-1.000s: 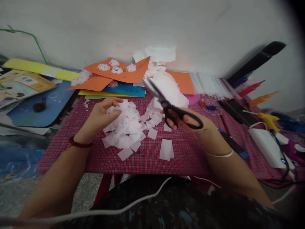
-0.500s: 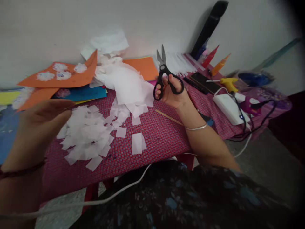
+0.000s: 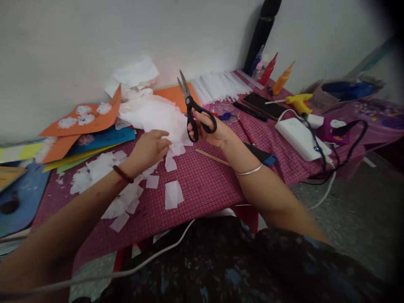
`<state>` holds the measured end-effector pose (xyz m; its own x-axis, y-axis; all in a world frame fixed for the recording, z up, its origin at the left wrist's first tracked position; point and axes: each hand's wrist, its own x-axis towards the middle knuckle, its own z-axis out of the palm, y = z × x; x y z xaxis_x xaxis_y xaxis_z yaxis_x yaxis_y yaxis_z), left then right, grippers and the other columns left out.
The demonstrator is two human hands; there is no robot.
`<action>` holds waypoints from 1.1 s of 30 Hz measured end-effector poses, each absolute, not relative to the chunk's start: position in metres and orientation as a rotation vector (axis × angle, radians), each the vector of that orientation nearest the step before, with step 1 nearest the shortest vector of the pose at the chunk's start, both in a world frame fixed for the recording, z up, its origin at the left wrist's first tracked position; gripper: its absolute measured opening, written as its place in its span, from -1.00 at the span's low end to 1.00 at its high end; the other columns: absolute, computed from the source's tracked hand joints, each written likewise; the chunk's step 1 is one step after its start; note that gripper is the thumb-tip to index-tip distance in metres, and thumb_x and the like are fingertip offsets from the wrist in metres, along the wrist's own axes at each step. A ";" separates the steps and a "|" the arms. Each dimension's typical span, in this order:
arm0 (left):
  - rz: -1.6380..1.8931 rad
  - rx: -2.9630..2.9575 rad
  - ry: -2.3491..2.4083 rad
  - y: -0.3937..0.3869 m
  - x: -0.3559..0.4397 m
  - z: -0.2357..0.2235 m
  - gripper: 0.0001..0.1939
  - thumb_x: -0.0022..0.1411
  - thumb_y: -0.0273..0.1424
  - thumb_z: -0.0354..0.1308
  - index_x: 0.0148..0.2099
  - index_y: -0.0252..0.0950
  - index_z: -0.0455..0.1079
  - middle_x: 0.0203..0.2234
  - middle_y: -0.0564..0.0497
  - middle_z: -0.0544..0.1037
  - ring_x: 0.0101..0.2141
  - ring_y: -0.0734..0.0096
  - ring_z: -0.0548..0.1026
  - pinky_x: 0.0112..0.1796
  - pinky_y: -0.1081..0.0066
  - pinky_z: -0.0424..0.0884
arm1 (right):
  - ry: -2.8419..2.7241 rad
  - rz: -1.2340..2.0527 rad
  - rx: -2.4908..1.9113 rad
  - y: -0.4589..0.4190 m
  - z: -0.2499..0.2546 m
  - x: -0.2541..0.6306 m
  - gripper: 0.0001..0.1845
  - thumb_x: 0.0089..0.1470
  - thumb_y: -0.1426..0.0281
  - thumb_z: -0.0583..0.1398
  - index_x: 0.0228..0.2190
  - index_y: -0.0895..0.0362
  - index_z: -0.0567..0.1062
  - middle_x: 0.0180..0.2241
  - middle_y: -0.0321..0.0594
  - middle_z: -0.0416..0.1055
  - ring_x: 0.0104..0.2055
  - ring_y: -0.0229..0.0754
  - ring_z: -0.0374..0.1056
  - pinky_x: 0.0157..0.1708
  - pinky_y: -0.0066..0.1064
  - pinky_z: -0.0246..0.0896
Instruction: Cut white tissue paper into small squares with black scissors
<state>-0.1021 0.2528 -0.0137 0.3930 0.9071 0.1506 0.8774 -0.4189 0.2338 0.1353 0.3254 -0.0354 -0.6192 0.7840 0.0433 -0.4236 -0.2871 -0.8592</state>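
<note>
In my right hand (image 3: 208,128) is a pair of black-handled scissors (image 3: 188,101), held upright by the finger loops with the blades slightly parted and pointing at the wall. My left hand (image 3: 150,149) hovers at the front of the crumpled white tissue sheets (image 3: 154,113), fingers bent but apart; I see nothing held in it. Under and beside the left forearm lies a heap of small cut white tissue squares (image 3: 126,200), partly hidden by the arm. Two or so loose tissue pieces (image 3: 173,195) rest on the checked cloth (image 3: 202,189) near the table's front.
Orange card with white paper flowers (image 3: 83,118) lies at left. White strips (image 3: 217,86) line the wall side. To the right are a wooden stick (image 3: 212,157), a phone (image 3: 263,105), a yellow glue gun (image 3: 298,103), a white power unit (image 3: 301,138) with cables, and paint bottles (image 3: 269,69).
My left hand has swung from the far left across the tissue squares to the tissue sheets. The view has shifted, and the scissors in my right hand now appear farther left, tilted more leftward.
</note>
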 end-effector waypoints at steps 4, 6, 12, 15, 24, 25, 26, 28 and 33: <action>0.825 2.005 1.846 0.282 -0.114 0.003 -0.78 0.27 -0.35 0.14 -0.20 -0.36 0.55 -0.25 -0.04 0.61 -0.18 0.30 0.51 -0.11 0.31 0.40 | -1.158 1.967 -0.492 0.324 -0.033 0.135 -0.52 0.09 0.03 0.39 -0.17 0.10 0.42 -0.51 -0.40 0.52 -0.53 -0.33 0.43 -0.52 -0.48 0.36; 0.908 1.757 1.906 0.295 -0.120 0.007 -0.81 0.24 -0.35 0.13 -0.28 -0.39 0.48 -0.42 0.03 0.53 -0.32 0.42 0.45 -0.25 0.39 0.36 | -1.161 1.953 -0.482 0.324 -0.033 0.135 -0.51 0.07 0.03 0.41 -0.20 0.11 0.41 -0.50 -0.39 0.52 -0.53 -0.33 0.42 -0.51 -0.48 0.37; 0.990 1.551 2.130 0.323 -0.144 -0.008 -0.36 0.04 -0.42 0.17 0.19 -0.51 0.30 -0.20 0.00 0.54 -0.15 0.33 0.49 -0.21 0.28 0.23 | -1.226 1.933 -0.554 0.320 -0.031 0.135 -0.43 -0.04 -0.01 0.45 -0.27 0.10 0.36 -0.48 -0.37 0.50 -0.50 -0.32 0.44 -0.46 -0.44 0.41; 0.974 1.818 2.223 0.320 -0.152 -0.014 -0.18 0.07 -0.41 0.16 0.34 -0.63 0.09 0.05 -0.13 0.46 0.10 0.09 0.41 -0.08 0.12 0.18 | -1.239 1.884 -0.626 0.318 -0.031 0.134 -0.44 -0.02 0.00 0.45 -0.28 0.11 0.37 -0.48 -0.35 0.48 -0.48 -0.31 0.43 -0.46 -0.44 0.41; 0.955 2.490 2.038 0.253 -0.115 -0.009 -0.72 0.26 -0.25 0.19 -0.04 -0.23 0.52 0.14 -0.16 0.48 0.19 0.02 0.38 0.22 -0.04 0.17 | -1.276 1.869 -0.752 0.323 -0.041 0.130 -0.52 0.04 0.08 0.44 -0.25 0.10 0.37 -0.50 -0.35 0.45 -0.50 -0.30 0.37 -0.51 -0.47 0.33; 0.886 2.544 1.964 0.245 -0.107 -0.009 -0.75 0.30 -0.19 0.16 -0.11 -0.20 0.53 0.13 -0.13 0.50 0.17 0.03 0.40 0.24 -0.06 0.14 | -1.298 1.872 -0.744 0.323 -0.042 0.130 -0.53 0.04 0.08 0.44 -0.27 0.09 0.37 -0.51 -0.36 0.44 -0.50 -0.31 0.36 -0.51 -0.48 0.32; 0.784 2.602 1.894 0.237 -0.099 -0.009 -0.74 0.32 -0.15 0.14 -0.14 -0.18 0.53 0.11 -0.11 0.52 0.17 0.03 0.40 0.27 -0.10 0.08 | -1.321 1.876 -0.731 0.322 -0.043 0.129 -0.54 0.04 0.09 0.44 -0.30 0.09 0.37 -0.53 -0.38 0.43 -0.51 -0.32 0.34 -0.50 -0.49 0.31; 0.541 2.728 1.784 0.224 -0.085 -0.011 -0.73 0.27 -0.14 0.18 -0.14 -0.19 0.53 0.11 -0.12 0.52 0.19 -0.02 0.37 0.30 -0.18 -0.06 | -1.364 1.881 -0.703 0.321 -0.045 0.128 -0.55 0.05 0.09 0.43 -0.35 0.09 0.36 -0.55 -0.39 0.40 -0.52 -0.33 0.32 -0.50 -0.50 0.30; 0.257 2.717 1.680 0.218 -0.071 -0.021 -0.90 0.18 -0.41 0.14 -0.31 -0.29 0.48 -0.12 -0.11 0.55 0.10 -0.01 0.40 0.33 -0.17 -0.19 | -1.379 1.845 -0.680 0.321 -0.048 0.126 -0.55 0.04 0.05 0.42 -0.39 0.08 0.38 -0.54 -0.37 0.40 -0.53 -0.33 0.30 -0.52 -0.48 0.28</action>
<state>-0.0708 0.2177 -0.0208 0.4382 0.8829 0.1688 0.8930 -0.4490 0.0306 0.1262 0.3205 -0.0478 -0.5994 0.8004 0.0086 -0.2347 -0.1655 -0.9579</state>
